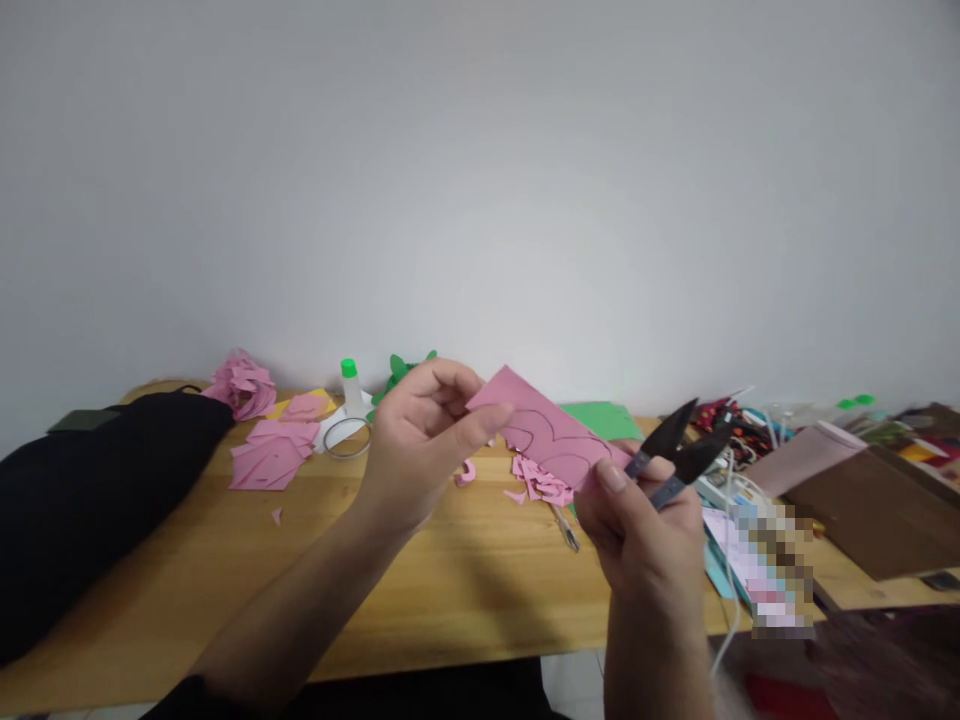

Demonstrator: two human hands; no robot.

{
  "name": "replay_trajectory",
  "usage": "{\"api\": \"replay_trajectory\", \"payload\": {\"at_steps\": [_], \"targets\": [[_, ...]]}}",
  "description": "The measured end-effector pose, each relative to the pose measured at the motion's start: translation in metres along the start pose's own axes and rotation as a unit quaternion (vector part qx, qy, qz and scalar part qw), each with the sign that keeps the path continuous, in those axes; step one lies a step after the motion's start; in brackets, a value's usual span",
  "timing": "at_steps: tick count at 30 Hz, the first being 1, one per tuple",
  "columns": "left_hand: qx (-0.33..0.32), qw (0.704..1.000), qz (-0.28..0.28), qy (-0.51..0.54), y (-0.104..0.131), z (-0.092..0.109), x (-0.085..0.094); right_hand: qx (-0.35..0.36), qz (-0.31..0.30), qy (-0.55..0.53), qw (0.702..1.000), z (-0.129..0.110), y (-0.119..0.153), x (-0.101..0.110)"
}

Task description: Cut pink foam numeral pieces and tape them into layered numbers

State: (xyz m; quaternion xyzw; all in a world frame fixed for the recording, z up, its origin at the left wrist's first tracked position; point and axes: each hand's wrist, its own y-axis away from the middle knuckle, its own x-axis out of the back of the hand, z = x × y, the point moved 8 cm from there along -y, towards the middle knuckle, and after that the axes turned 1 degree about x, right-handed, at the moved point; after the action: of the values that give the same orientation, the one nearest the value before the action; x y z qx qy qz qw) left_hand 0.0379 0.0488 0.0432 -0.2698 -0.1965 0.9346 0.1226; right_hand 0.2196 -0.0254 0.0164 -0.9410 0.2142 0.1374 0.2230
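so, the long pink paper is over the counter, sloping down from left hand to right hand, fingers pinching both ends, with scissors in the right hand pointing away.

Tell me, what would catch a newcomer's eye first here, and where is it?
Probably the pink paper with curved dark outlines, held up near the middle between the left hand and the right hand. Next come the dark-bladed scissors poking out from the right hand. Then the bright green cap may draw the eye, left of both hands, towards the wall.
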Motion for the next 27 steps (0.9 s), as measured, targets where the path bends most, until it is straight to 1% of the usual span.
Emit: {"api": "replay_trajectory", "payload": {"at_steps": [1, 2, 5, 6, 7, 8, 10, 12, 14, 16, 20, 22, 24, 27], "targets": [[0.009, 1.000, -0.006, -0.003, 0.000, -0.003, 0.000, -0.007, 0.002, 0.001, 1.000, 0.001, -0.001, -0.001], [0.024, 0.999, -0.024, -0.012, 0.000, -0.007, -0.002, -0.014, 0.001, 0.004, 1.000, 0.002, -0.003, -0.003], [0.079, 0.986, -0.132, -0.071, 0.002, -0.021, -0.020, -0.046, -0.034, 0.023, 0.998, 0.010, -0.012, -0.013], [0.087, 0.980, -0.155, -0.089, 0.002, -0.024, -0.025, -0.051, -0.044, 0.030, 0.997, 0.012, -0.015, -0.017], [0.086, 0.978, -0.160, -0.100, 0.001, -0.026, -0.029, -0.049, -0.047, 0.036, 0.997, 0.013, -0.019, -0.020], [0.079, 0.980, -0.144, -0.108, -0.002, -0.027, -0.029, -0.041, -0.046, 0.039, 0.997, 0.013, -0.022, -0.024], [0.057, 0.988, -0.078, -0.117, -0.009, -0.028, -0.025, -0.012, -0.039, 0.041, 0.998, 0.012, -0.028, -0.031], [0.044, 0.991, -0.019, -0.126, -0.014, -0.032, -0.022, 0.000, -0.050, 0.042, 0.998, 0.014, -0.033, -0.042], [0.046, 0.990, 0.015, -0.131, -0.017, -0.038, -0.021, -0.014, -0.067, 0.041, 0.997, 0.022, -0.036, -0.051], [0.048, 0.988, 0.038, -0.143, -0.019, -0.045, -0.019, -0.051, -0.080, 0.036, 0.995, 0.033, -0.039, -0.055], [0.048, 0.980, 0.076, -0.179, -0.021, -0.054, -0.012, -0.120, -0.067, 0.008, 0.991, 0.054, -0.047, -0.049], [0.073, 0.980, 0.086, -0.161, -0.022, -0.064, -0.008, -0.117, -0.046, -0.001, 0.992, 0.059, -0.054, -0.042], [0.114, 0.981, 0.096, -0.128, -0.024, -0.077, -0.002, -0.104, -0.022, -0.017, 0.994, 0.064, -0.060, -0.033], [0.153, 0.975, 0.133, -0.088, -0.028, -0.090, 0.010, -0.108, -0.008, -0.044, 0.993, 0.075, -0.062, -0.022]]}}
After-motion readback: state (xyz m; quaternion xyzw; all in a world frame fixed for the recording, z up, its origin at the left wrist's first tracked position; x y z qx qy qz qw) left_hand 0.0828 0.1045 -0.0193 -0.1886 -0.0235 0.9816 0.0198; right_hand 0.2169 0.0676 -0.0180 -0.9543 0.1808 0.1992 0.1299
